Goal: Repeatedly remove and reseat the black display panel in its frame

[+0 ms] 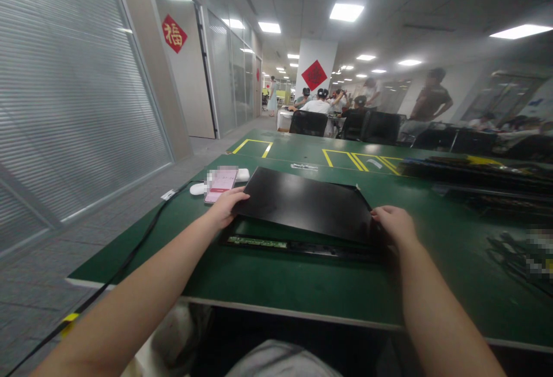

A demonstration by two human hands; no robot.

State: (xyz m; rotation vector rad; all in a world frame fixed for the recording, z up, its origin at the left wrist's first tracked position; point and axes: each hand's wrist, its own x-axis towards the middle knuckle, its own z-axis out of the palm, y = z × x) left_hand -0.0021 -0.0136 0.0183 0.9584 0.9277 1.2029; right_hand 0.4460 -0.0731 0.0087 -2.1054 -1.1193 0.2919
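Black flat rectangular panel (305,204), one only, lies on the green table (280,285) straight ahead, its near edge just above one long dark strip with a green circuit board (276,244). The left hand (227,205) curls its fingers over the panel's near left corner and grips it; the right hand (394,224) is closed on the near right corner. Beside the left hand sit one pink-screened phone (221,184) and two small white rounded devices (197,189). One black cable (129,259) trails off the table's left side
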